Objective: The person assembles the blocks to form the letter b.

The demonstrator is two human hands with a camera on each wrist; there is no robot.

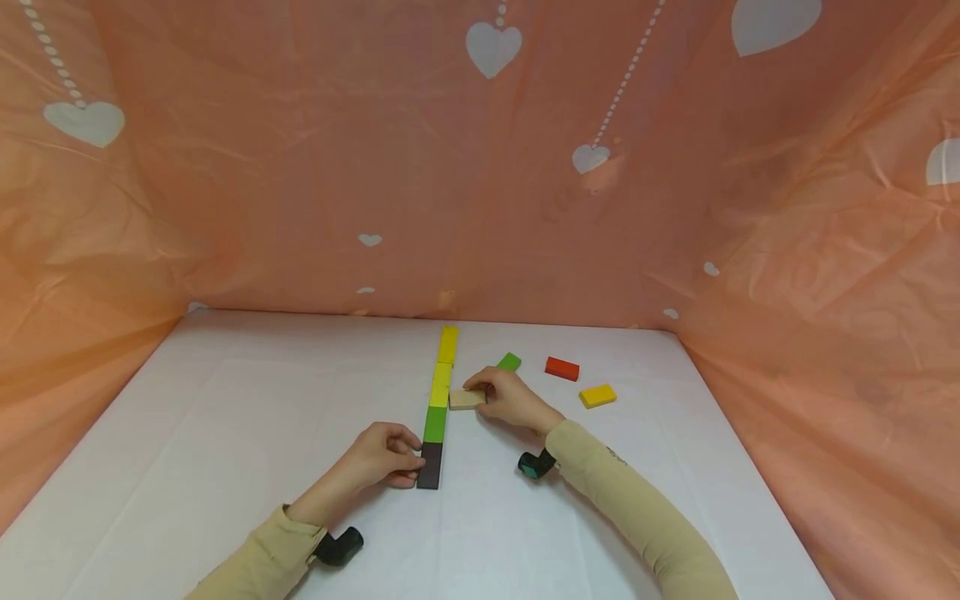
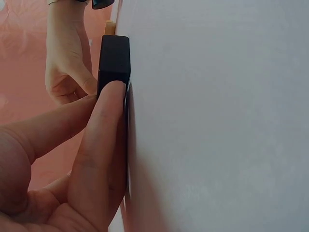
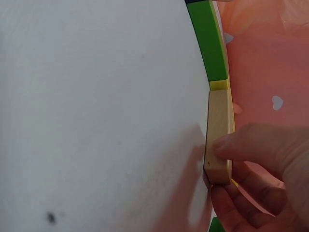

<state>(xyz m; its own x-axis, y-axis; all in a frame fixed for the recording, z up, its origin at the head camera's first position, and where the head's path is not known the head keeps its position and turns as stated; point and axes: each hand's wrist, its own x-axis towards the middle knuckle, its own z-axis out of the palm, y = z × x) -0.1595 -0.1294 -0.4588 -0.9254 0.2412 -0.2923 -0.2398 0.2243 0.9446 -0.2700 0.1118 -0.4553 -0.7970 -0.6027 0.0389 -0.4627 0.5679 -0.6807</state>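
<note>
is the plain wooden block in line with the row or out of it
Out of it: the plain wooden block lies crosswise at the right side of the row, held by the right hand.

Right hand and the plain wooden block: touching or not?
Touching. The right wrist view shows it: the right hand has its thumb tip resting on the wooden block, no gap between.
</note>
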